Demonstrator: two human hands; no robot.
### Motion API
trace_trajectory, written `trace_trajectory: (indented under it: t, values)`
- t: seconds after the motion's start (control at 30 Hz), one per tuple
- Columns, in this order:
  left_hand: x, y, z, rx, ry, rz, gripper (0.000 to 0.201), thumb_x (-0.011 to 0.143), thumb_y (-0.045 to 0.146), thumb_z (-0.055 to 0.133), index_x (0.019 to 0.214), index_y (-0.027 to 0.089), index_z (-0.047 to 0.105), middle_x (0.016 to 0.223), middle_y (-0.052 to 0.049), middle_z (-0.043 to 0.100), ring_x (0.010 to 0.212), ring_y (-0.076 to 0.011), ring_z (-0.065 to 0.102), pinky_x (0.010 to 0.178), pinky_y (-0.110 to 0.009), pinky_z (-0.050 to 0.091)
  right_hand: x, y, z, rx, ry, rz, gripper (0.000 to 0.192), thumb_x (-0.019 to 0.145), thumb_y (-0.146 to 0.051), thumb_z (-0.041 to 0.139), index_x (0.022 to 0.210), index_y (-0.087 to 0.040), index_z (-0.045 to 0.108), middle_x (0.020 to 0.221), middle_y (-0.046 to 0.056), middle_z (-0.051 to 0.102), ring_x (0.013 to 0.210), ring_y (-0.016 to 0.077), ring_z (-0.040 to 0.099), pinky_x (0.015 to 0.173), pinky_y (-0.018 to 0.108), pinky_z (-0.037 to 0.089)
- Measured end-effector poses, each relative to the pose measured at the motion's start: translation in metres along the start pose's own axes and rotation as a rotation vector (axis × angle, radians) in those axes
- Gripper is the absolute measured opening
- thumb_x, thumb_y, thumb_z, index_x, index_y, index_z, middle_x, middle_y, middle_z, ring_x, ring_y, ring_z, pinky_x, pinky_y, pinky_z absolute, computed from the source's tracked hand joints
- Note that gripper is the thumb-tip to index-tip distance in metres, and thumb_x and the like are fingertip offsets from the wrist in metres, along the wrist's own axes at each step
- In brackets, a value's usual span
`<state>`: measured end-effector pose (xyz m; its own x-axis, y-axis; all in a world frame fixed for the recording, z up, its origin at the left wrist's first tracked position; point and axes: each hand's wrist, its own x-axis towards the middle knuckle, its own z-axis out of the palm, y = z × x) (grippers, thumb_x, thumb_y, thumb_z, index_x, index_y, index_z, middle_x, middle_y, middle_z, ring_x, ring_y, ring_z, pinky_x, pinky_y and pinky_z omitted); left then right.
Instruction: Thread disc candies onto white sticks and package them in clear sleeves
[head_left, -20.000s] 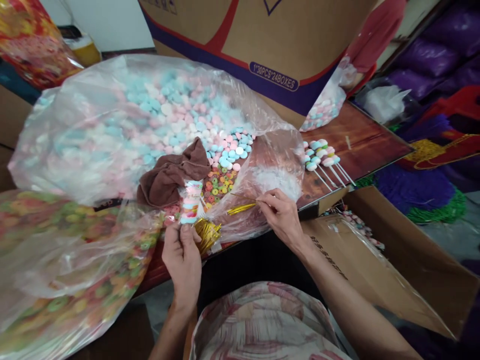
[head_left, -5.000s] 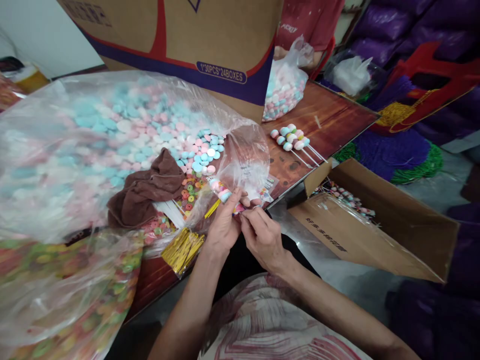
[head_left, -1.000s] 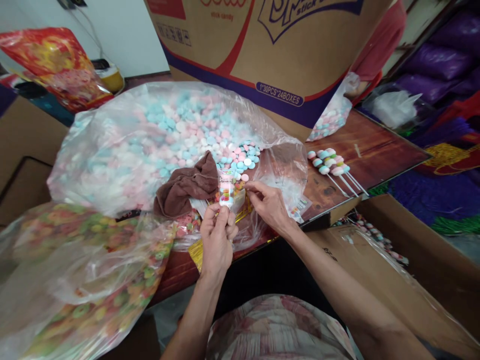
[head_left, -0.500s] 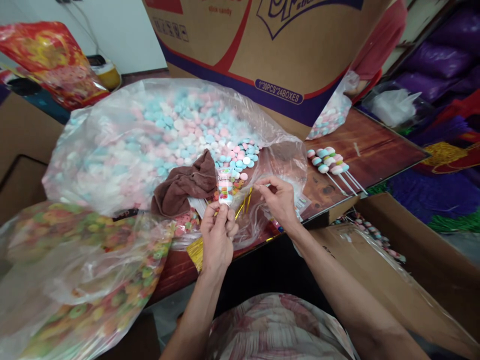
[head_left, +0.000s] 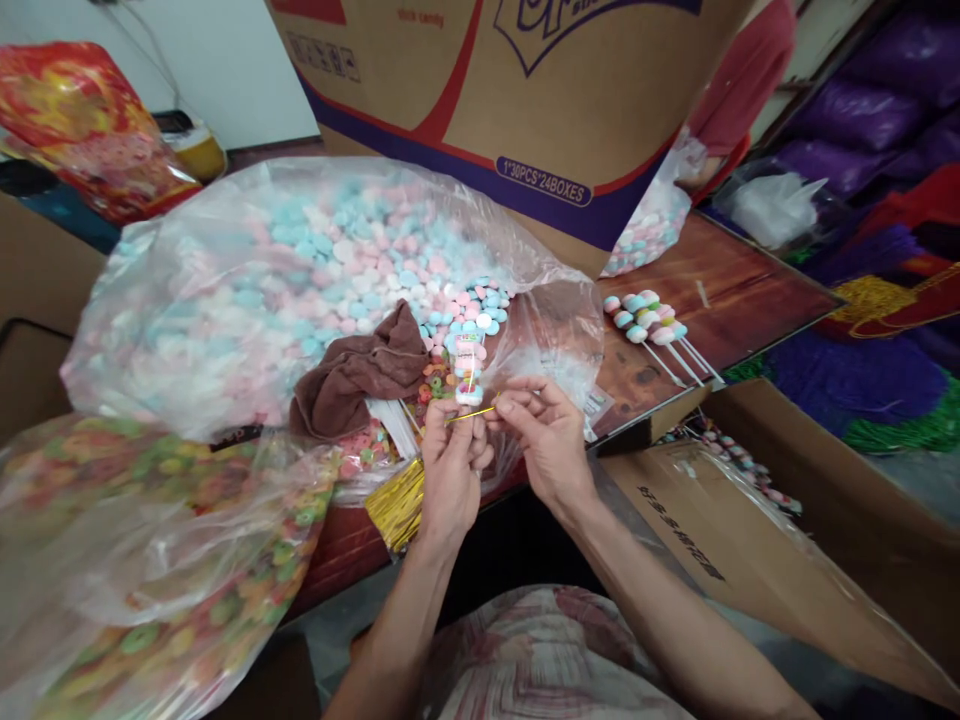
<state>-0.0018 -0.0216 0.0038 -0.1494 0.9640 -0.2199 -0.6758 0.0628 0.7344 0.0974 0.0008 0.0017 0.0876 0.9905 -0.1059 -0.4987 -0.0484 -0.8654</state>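
Note:
A small clear-wrapped marshmallow lollipop (head_left: 469,370), pink, white and blue, stands upright from my left hand (head_left: 452,465), which is closed around its lower end. Across the wrapper's base lies a thin gold twist tie (head_left: 474,412). My right hand (head_left: 546,435) pinches the tie's right end between thumb and forefinger. Under my left wrist a bundle of gold twist ties (head_left: 396,505) rests at the table edge. White sticks (head_left: 396,428) lie just left of my left hand, beside a crumpled brown cloth (head_left: 360,375). The lollipop's stick is hidden by my fingers.
A big clear bag of pastel marshmallows (head_left: 300,270) covers the table's middle. At front left sits a bag of ring-shaped sweets (head_left: 172,570). Finished-looking lollipops (head_left: 646,318) lie right, above an open carton (head_left: 705,520). Behind stands a large printed box (head_left: 450,110); a person's sleeve (head_left: 742,80) shows beside it.
My right hand has moved in toward my left, bringing the gold twist tie against the lollipop's wrapper. My left hand has shifted slightly right. The whole view has moved a little.

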Motion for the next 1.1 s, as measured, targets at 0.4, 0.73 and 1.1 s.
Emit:
trace_trajectory:
  t: [0.4, 0.73, 1.1]
  values:
    - [-0.008, -0.004, 0.005, 0.090, -0.056, 0.025, 0.031, 0.077, 0.034, 0.080, 0.086, 0.021, 0.053, 0.060, 0.009, 0.042, 0.047, -0.0030, 0.027, 0.044, -0.015, 0.020, -0.011, 0.005, -0.007, -0.521, -0.014, -0.346, 0.009, 0.086, -0.026, 0.068, 0.079, -0.020, 0.067, 0.075, -0.001, 0.067, 0.071, 0.0148, 0.061, 0.069, 0.028, 0.049]
    - [-0.006, -0.003, 0.007, -0.021, 0.010, -0.131, 0.036, 0.078, 0.034, 0.082, 0.076, 0.018, 0.050, 0.053, 0.010, 0.038, 0.042, -0.0013, 0.022, 0.039, -0.011, 0.019, -0.014, 0.008, -0.015, -0.488, -0.252, -0.152, 0.020, 0.096, -0.032, 0.052, 0.079, -0.022, 0.047, 0.076, -0.002, 0.047, 0.072, 0.0148, 0.047, 0.067, 0.027, 0.042]
    - [-0.011, 0.008, 0.004, 0.099, -0.057, -0.413, 0.027, 0.085, 0.032, 0.074, 0.080, 0.018, 0.051, 0.052, 0.011, 0.036, 0.041, -0.0028, 0.019, 0.037, -0.011, 0.015, -0.007, -0.027, -0.030, -0.818, -0.518, -0.337, 0.018, 0.098, -0.022, 0.044, 0.081, -0.023, 0.039, 0.078, -0.001, 0.044, 0.071, 0.0159, 0.042, 0.067, 0.030, 0.036]
